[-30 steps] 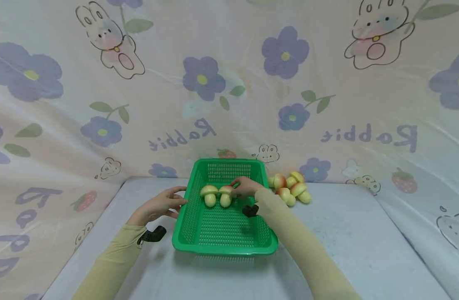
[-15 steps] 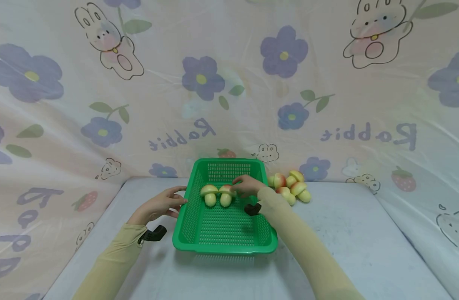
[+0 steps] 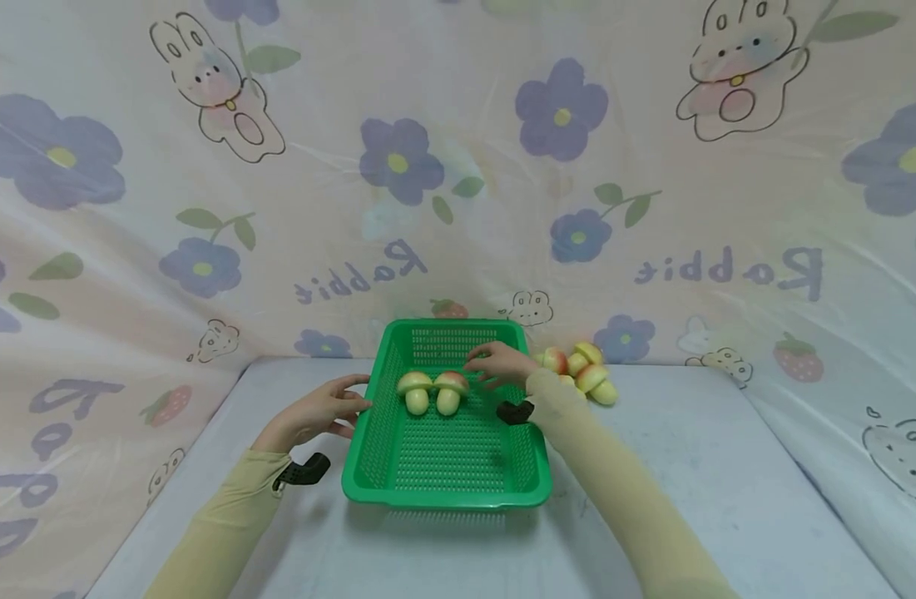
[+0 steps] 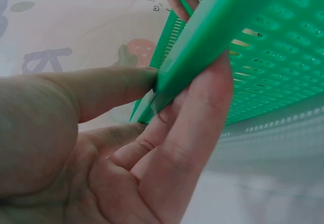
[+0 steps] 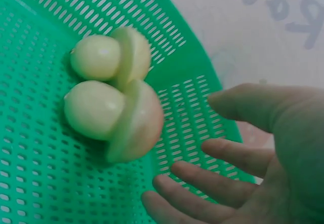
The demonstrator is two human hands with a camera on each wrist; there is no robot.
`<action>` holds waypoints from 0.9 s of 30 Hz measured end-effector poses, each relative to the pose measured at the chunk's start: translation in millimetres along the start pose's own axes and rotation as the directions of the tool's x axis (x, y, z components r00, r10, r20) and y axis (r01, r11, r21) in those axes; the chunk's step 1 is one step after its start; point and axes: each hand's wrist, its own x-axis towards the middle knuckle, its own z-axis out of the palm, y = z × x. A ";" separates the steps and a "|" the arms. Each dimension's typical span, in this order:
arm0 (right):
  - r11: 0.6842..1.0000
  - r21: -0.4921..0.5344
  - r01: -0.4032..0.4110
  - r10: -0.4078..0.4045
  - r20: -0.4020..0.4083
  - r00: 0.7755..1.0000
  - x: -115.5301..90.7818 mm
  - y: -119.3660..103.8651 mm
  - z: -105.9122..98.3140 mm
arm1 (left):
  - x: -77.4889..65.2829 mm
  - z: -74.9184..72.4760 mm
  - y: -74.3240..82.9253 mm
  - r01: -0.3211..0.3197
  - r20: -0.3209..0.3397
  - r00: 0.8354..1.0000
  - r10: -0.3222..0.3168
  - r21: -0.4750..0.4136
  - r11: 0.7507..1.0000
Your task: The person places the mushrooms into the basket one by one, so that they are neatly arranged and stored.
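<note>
In the head view, a green plastic basket [image 3: 446, 499] with slotted walls holds two toy mushrooms side by side. The left mushroom [image 3: 416, 393] has a yellow cap; the right mushroom [image 3: 450, 393] has a reddish tint on its cap. My left hand [image 3: 319, 413] grips the basket's left rim, the rim lying between thumb and fingers in the left wrist view. Over the basket's right part hovers my right hand [image 3: 501, 364], holding nothing. Its fingers [image 5: 217, 183] are spread and apart from the mushrooms in the right wrist view.
Several more toy mushrooms [image 3: 594, 383] lie piled on the table, just right of the basket and partly hidden by the right forearm. A printed cloth [image 3: 472, 249] hangs behind the white table [image 3: 697, 474].
My right hand has let go of the right mushroom and drawn back to the right, its fingers loosening. The left hand stays on the basket rim.
</note>
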 end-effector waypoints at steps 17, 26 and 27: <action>0.990 0.109 0.093 -0.096 0.023 0.995 -42.2 -10.3 -37.3 | -1.0 -1.0 1.0 0.010 -0.005 1.000 -0.010 0.012 1.000; 0.978 0.124 0.168 -0.172 0.014 0.985 -71.7 -5.2 -56.8 | 1.2 -0.6 -0.9 0.012 -0.004 1.000 -0.012 0.016 1.000; 0.977 0.123 0.174 -0.176 0.010 0.984 -74.5 -3.5 -59.1 | 1.2 -0.2 -0.8 0.014 -0.006 1.000 -0.014 0.014 1.000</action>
